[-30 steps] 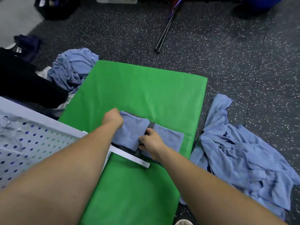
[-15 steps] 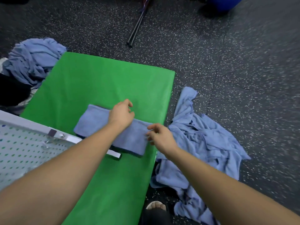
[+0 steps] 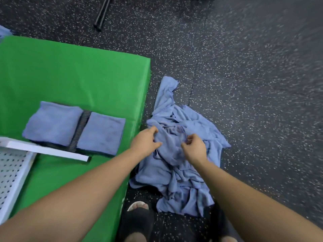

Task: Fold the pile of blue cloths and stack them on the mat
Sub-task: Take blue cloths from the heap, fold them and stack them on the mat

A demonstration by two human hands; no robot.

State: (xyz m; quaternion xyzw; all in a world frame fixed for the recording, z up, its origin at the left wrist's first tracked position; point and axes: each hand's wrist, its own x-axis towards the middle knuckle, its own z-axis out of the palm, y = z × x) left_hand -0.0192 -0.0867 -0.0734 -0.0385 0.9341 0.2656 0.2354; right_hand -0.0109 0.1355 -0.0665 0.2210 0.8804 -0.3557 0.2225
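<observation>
No writing, label, brand, number or sign can be read anywhere in the view.
</observation>
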